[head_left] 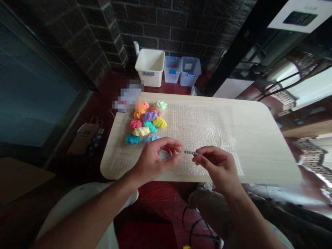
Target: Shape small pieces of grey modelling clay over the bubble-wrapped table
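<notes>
My right hand (216,162) pinches one end of a short row of small grey beads (191,152) between thumb and forefinger. The row points left, level, just above the table. My left hand (160,155) is curled, thumb and fingertips close together near the free end of the beads. A faint pale line shows between those fingertips and the beads; what the fingers hold is too small to make out. Under both hands lies bubble wrap (197,124). Beyond my left hand sit several soft, crumpled lumps in many colours, among them a purple one (149,116) and a cream one (141,131).
The pale wooden table (261,145) has rounded corners. Behind it on the floor stand a white bin (150,77) and two clear plastic boxes, one here (190,72), against a dark brick wall. A brown paper bag (84,138) is on the floor at left. Black cables (201,221) lie below.
</notes>
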Demonstrator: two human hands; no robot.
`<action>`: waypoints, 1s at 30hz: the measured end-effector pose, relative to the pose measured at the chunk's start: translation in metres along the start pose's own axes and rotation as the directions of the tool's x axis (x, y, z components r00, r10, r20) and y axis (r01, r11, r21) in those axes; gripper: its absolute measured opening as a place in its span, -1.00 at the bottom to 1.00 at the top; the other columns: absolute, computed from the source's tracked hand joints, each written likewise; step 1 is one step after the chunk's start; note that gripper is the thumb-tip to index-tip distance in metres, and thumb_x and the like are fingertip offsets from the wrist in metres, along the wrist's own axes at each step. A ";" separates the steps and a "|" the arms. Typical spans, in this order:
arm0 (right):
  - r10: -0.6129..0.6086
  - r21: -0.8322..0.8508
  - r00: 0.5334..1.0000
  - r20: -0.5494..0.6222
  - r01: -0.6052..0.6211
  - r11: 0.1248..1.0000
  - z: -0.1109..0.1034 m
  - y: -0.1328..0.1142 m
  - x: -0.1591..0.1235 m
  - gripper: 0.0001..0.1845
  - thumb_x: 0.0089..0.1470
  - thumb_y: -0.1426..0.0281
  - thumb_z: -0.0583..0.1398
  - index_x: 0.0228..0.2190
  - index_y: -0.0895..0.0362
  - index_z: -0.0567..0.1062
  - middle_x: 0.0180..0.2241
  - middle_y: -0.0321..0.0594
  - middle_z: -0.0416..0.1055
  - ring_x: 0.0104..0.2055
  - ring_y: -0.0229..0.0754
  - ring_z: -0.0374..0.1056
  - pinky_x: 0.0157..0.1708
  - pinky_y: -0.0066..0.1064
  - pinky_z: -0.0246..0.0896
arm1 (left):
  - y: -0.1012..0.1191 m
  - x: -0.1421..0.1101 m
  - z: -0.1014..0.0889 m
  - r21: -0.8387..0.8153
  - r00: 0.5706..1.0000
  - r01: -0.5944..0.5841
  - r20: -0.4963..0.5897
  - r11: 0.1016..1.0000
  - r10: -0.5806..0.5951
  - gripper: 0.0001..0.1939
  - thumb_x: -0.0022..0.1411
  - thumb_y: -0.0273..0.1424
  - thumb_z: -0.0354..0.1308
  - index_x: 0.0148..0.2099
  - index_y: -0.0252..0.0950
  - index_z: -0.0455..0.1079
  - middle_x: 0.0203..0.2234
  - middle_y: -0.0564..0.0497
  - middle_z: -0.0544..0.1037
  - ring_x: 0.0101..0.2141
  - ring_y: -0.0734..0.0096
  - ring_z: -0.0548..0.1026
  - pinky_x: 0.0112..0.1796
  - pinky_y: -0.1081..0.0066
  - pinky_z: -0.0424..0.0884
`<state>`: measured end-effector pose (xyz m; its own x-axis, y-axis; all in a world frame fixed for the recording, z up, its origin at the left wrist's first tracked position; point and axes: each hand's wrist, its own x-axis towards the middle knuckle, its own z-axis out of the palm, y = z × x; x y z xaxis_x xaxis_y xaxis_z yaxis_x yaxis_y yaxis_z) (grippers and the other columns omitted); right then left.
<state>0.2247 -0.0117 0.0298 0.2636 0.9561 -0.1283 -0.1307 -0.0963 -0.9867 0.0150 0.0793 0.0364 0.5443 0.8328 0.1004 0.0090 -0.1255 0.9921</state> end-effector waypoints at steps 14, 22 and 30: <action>0.020 -0.061 0.994 -0.104 -0.027 0.998 -0.022 0.011 0.021 -0.84 -0.03 0.36 0.49 -0.36 0.10 0.68 -0.43 -0.20 0.64 -0.41 -0.18 0.52 -0.39 -0.36 0.46 | -0.005 -0.003 -0.016 0.572 0.951 -0.305 0.222 0.762 0.214 -0.81 0.29 -0.54 0.21 -0.05 -0.29 0.52 -0.21 -0.08 0.64 -0.17 0.23 0.59 -0.12 0.24 0.52; -0.025 -0.129 0.996 0.084 0.036 0.991 0.002 0.000 0.008 -0.88 -0.01 0.36 0.48 -0.34 0.06 0.73 -0.38 -0.17 0.67 -0.37 -0.13 0.55 -0.36 -0.30 0.52 | 0.000 -0.005 -0.001 0.407 0.982 -0.186 0.078 0.894 0.169 -0.68 0.30 -0.26 0.35 0.02 -0.28 0.48 -0.22 -0.06 0.61 -0.23 0.31 0.57 -0.18 0.32 0.52; -0.133 -0.143 0.971 0.200 0.163 0.976 0.012 0.004 0.002 -0.88 0.06 0.42 0.46 -0.30 0.03 0.72 -0.33 -0.16 0.66 -0.28 -0.11 0.56 -0.26 -0.25 0.51 | 0.002 -0.007 0.005 0.253 0.990 -0.072 0.138 0.965 0.038 -0.91 0.31 -0.40 0.33 -0.15 -0.28 0.60 -0.30 -0.02 0.70 -0.28 0.35 0.62 -0.25 0.39 0.49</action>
<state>0.2130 -0.0066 0.0268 0.0826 0.9962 0.0267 0.0520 0.0224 -0.9984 0.0153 0.0709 0.0378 0.6547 0.7452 0.1267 0.1813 -0.3175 0.9308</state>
